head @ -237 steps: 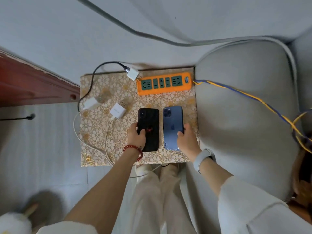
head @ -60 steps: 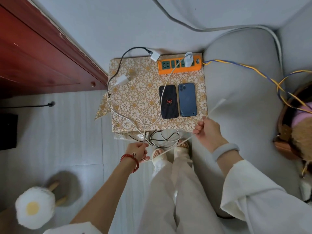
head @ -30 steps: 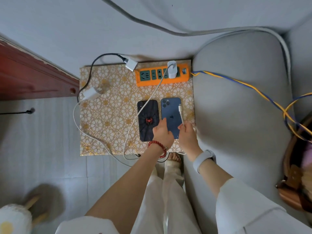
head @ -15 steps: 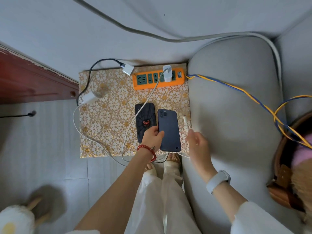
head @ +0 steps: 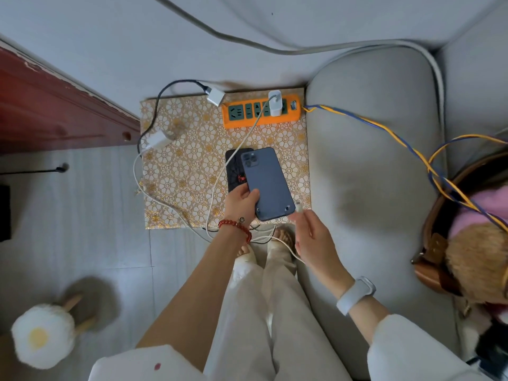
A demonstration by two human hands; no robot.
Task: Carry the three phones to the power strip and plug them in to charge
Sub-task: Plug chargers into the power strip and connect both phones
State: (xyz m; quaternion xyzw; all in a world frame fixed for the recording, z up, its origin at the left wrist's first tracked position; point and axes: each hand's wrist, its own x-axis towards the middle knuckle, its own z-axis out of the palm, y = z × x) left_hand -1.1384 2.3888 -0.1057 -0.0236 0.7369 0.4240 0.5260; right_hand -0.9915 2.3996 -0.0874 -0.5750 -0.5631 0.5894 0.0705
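My left hand (head: pixel 242 204) grips the blue phone (head: pixel 268 184), lifted over the black phone (head: pixel 235 171). Right hand (head: pixel 310 232) pinches the cable plug (head: pixel 298 209) beside its bottom edge. I'd steady the phone and align with the port before pushing.

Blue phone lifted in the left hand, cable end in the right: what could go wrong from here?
The left hand grips the blue phone only by its lower left edge, so it could slip onto the black phone beneath. The right hand pinches the white connector beside the phone's corner, not yet inserted. The white cable crosses the black phone; a tug might drag it or strain the charger.
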